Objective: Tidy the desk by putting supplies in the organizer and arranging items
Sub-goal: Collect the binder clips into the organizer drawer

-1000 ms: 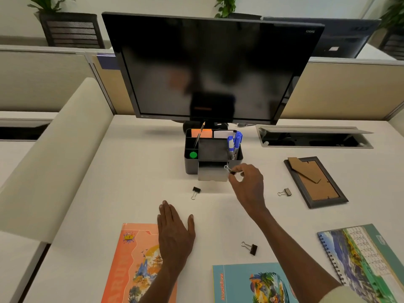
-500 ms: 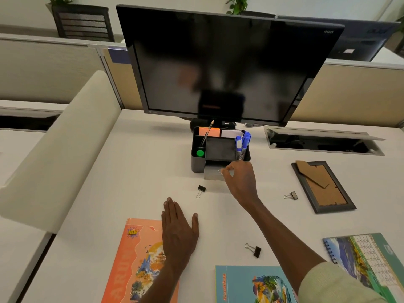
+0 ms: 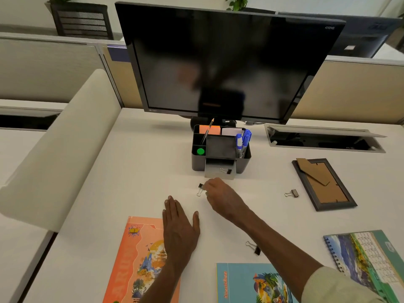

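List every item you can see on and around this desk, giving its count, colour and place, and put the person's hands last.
monitor: 1, black, back of desk
organizer: 1, dark grey, below the monitor, its small drawer open
binder clip in drawer: 1, black
binder clips on desk: 3; black by the right fingers, grey left of the frame, black near the teal notebook
markers: 2, blue, organizer's right compartment
pencil: 1, left rear compartment
sticky notes: orange, rear compartment
picture frame: 1, dark, face down, right
orange book: 1, front left
teal notebook: 1, front centre
spiral calendar: 1, green, front right
left hand: flat on desk
right hand: reaching the nearest clip
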The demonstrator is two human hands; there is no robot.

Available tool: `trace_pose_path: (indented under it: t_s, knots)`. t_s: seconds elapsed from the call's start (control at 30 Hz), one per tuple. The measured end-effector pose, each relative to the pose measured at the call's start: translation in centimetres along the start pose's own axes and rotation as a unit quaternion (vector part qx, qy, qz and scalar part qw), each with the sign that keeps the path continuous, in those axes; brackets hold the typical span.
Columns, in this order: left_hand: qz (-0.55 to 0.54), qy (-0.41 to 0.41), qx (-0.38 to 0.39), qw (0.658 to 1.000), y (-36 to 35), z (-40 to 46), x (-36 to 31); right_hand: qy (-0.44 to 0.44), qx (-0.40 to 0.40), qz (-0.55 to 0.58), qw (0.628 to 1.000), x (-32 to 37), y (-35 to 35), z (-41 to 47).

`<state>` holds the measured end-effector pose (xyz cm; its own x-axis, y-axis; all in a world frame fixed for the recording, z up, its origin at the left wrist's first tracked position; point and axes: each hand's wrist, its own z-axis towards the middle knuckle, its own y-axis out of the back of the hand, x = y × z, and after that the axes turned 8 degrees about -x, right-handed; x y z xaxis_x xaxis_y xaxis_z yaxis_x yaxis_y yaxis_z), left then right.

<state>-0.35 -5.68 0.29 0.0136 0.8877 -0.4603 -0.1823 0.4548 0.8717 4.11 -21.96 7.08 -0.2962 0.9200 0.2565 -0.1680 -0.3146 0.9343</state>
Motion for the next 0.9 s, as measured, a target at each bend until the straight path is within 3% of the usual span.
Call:
trace_pose_path:
  t_s: [0.3,0.6,0.73,0.9]
  knots:
    - [0.019,-0.002,0.002,1.0,0.0,0.0,-0.1,0.018,0.132,-0.082,0.988,0.6,-2.4,-0.1]
    - [0.023,-0.006,0.001,1.0,-0.1,0.1,0.0,0.041,0.078,-0.115,0.989,0.9,-2.4,-1.1]
    - [0.015,-0.001,0.002,1.0,0.0,0.0,-0.1,0.008,0.067,-0.062,0.996,1.2,-2.2,-1.3]
    - [0.011,-0.002,0.0,1.0,0.1,0.0,-0.1,-0.06,-0.001,0.019,0.998,1.7,-0.6,0.5]
